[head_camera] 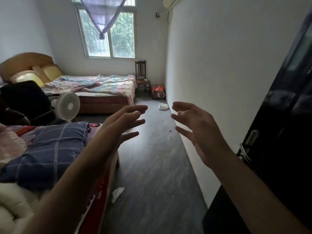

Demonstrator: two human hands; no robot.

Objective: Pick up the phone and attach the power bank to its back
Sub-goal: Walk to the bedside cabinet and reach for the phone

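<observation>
Reaching out over the grey floor (157, 166): left hand (118, 127) and right hand (199, 130) are hovering apart, palms facing, fingers spread, both gripping nothing; phone and power bank nowhere in view; plaid pillow (47, 149) lying at bed edge

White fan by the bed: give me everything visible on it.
The white fan is a round-headed electric fan, plastic by its look, with a wire-style grille and a plain hub at the centre. The head faces the camera, tilted slightly right. It stands between the far bed and the near bedding; its base is hidden. Whether the blades are turning cannot be told.
</observation>
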